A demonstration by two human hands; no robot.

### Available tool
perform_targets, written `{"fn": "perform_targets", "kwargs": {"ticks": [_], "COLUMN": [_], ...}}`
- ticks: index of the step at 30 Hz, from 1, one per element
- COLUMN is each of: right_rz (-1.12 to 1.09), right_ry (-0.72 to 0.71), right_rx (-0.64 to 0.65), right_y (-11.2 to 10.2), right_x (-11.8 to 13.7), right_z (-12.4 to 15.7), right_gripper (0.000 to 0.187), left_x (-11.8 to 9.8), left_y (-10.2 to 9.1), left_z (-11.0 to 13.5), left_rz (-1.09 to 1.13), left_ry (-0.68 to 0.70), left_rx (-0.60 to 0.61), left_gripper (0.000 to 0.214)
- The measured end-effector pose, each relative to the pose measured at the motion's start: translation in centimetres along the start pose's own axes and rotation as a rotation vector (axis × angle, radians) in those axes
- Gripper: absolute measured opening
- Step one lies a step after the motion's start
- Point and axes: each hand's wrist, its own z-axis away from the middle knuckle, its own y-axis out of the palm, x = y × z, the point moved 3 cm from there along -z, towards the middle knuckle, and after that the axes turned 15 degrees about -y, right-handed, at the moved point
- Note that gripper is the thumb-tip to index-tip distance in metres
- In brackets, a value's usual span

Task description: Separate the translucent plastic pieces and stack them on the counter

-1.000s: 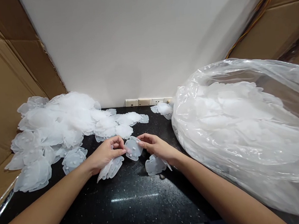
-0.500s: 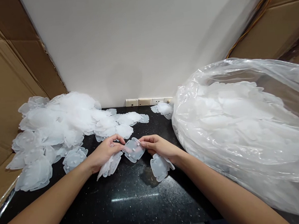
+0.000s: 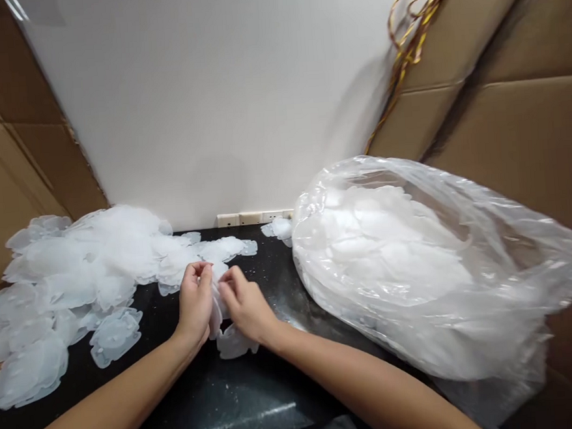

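My left hand (image 3: 194,302) and my right hand (image 3: 242,306) are close together over the black counter (image 3: 240,401), fingers pinched on thin translucent white plastic pieces (image 3: 216,311) held edge-on between them. More of these pieces hang below my right hand (image 3: 233,343), touching the counter. Both hands are closed on the stack. A loose heap of the same pieces (image 3: 84,274) lies to the left of my left hand.
A large clear plastic bag (image 3: 418,277) full of white pieces fills the right side of the counter. Cardboard boxes (image 3: 527,93) stand at right and left. A white wall (image 3: 219,101) with a socket strip (image 3: 254,217) is behind. Yellow cords (image 3: 410,29) hang at upper right.
My hands have come together, folding the flat piece between them into the stack. The view has swung to the right and tilted up.
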Motion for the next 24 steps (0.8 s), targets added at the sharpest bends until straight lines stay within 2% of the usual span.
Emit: {"fn": "perform_targets", "kwargs": {"ticks": [2,4,6,9,11,12,15,18,19,21,24], "right_rz": [0.043,0.084,0.160,0.331,0.405,0.467,0.773,1.054,1.132,1.241,1.264], "right_ry": [-0.061,-0.065,-0.064,-0.086,-0.087,-0.093,-0.064,0.183,0.280,0.423,0.564], "right_rx": [0.059,0.044,-0.035,-0.160,-0.250,-0.296,-0.373,-0.412,-0.376,-0.204,-0.084], "right_y": [-0.6,-2.3,-4.9,-9.7,-13.2,-15.0,-20.4,-25.7,-27.1,-29.3,-31.0], "right_x": [1.0,1.7,2.5,3.9,4.8,5.3,5.8,4.3,3.4,1.5,-0.4], "right_z": [-0.2,-0.6,-1.3,-2.4,-3.1,-3.4,-4.0,-3.4,-3.0,-2.1,-0.8], "right_gripper": [0.039,0.051,0.043,0.027,0.022,0.023,0.029,0.041,0.043,0.046,0.058], "left_x": [-0.9,-2.3,-4.2,-7.0,-8.1,-8.3,-7.6,-5.9,-5.1,-3.5,-1.4], "left_y": [1.8,3.7,5.8,8.6,10.0,10.5,11.5,10.2,9.2,6.5,1.8], "left_z": [0.1,0.5,1.5,3.3,3.8,3.7,2.5,0.9,0.5,-0.4,-1.8], "left_rz": [0.069,0.157,0.291,0.383,0.420,0.423,0.254,0.090,0.057,-0.023,-0.138], "left_ry": [-0.085,-0.211,-0.276,-0.240,-0.153,-0.118,-0.082,-0.056,-0.062,-0.094,-0.108], "left_rx": [-0.001,0.090,0.275,0.575,0.603,0.568,0.446,0.341,0.320,0.277,0.202], "left_gripper": [0.030,0.023,0.024,0.031,0.024,0.020,0.036,0.039,0.036,0.030,0.025]}}
